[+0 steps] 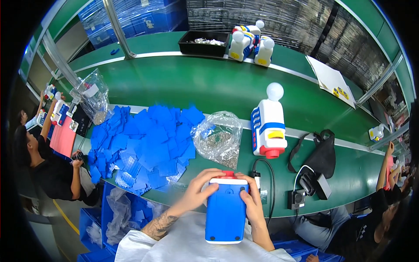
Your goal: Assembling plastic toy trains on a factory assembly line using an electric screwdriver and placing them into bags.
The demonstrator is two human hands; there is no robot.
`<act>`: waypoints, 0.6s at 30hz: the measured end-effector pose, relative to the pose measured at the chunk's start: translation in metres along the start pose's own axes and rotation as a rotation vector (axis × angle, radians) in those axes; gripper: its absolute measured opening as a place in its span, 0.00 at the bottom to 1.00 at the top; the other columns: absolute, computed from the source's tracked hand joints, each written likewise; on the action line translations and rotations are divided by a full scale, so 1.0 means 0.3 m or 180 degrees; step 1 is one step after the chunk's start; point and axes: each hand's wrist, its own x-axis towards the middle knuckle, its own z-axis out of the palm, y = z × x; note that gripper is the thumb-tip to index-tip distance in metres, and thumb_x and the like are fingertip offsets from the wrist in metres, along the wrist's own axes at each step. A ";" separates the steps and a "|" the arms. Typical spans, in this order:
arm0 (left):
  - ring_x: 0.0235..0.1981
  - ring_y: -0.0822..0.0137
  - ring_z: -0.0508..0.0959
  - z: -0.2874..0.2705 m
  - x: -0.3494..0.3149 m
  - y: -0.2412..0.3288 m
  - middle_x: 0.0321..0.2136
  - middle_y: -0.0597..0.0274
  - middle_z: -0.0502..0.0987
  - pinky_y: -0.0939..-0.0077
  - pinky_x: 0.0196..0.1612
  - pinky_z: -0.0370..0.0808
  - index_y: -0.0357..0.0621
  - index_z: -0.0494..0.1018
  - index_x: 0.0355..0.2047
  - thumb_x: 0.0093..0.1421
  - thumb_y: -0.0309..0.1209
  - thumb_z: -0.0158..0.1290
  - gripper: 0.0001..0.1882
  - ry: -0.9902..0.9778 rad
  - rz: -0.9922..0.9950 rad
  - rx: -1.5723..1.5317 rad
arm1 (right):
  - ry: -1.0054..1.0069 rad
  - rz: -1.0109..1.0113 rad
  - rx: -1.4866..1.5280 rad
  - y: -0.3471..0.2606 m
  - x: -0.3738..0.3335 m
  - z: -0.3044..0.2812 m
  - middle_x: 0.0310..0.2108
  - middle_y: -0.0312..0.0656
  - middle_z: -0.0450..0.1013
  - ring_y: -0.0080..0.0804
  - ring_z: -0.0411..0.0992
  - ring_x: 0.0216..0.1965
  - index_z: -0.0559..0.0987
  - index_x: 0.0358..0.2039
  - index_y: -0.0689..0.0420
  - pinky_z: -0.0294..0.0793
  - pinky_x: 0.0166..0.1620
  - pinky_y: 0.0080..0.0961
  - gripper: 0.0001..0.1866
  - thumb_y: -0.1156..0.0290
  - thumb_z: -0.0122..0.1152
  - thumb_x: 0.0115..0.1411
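A blue-and-white plastic toy (226,214) with a red knob at its far end rests against my lap, its flat blue face turned up. My left hand (200,191) grips its far left corner, thumb on the blue face. Opposite it, my right hand (253,198) is wrapped round the far right side, thumb near the corner. Beyond them stands a white toy (269,126) with a ball top, blue stripes, a yellow patch and a red knob. A clear bag of small metal screws (220,144) lies ahead of my hands, beside a heap of blue square sheets (148,135).
A black cable (273,187), a small black device (297,199) and a black pouch (325,153) lie at the right. A black bin (204,43) and several white toys (263,51) stand on the far shelf. Co-workers sit at both sides. Blue crates (104,214) stand lower left.
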 end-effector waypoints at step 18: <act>0.37 0.50 0.73 -0.076 0.427 -0.342 0.30 0.47 0.71 0.60 0.39 0.73 0.38 0.75 0.24 0.46 0.21 0.49 0.05 0.0008 0.0136 0.3474 | 0.0907 0.1106 -0.3917 0.132 0.038 -0.214 0.26 0.56 0.73 0.53 0.73 0.30 0.70 0.41 0.60 0.71 0.35 0.40 0.26 0.54 0.60 0.49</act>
